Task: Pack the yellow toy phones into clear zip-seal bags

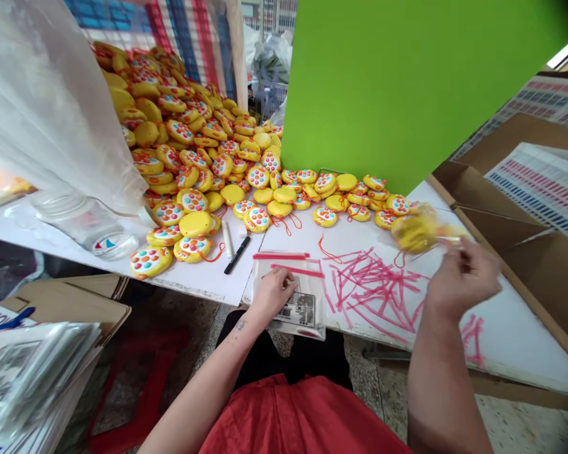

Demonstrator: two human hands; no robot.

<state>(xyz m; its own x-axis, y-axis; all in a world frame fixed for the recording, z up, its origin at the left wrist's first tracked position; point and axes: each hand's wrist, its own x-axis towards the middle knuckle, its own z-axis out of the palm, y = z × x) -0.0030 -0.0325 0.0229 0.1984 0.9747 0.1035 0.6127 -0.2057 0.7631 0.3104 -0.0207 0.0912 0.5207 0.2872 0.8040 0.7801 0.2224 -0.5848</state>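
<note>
The left hand (275,291) lies on a clear zip bag (299,309) at the near edge of the white table (199,277). Its fingers are curled over the plastic; whether they pinch it cannot be told. The bag bears a black printed panel and pink bands along its far side, and its near end juts past the table edge.

Farther right, the right hand (464,277) is raised above the table, blurred. Its fingers are closed on the right end of a yellow item (414,232), too smeared to make out fully, though a clear film seems to surround it.

Loose pink strips (378,290) lie scattered between the two hands. On the far left rises a large heap of yellow pop-dot toys (189,139) with orange cords, trailing right along the foot of an upright green panel (383,82). A white marker (228,239) and a black marker (237,255) lie just beside each other, left of the bag. A clear jar (108,244) lies on its side at the left. Open cardboard boxes (497,233) stand along the right, and a stack of printed bags (47,372) sits near left, below table level.
</note>
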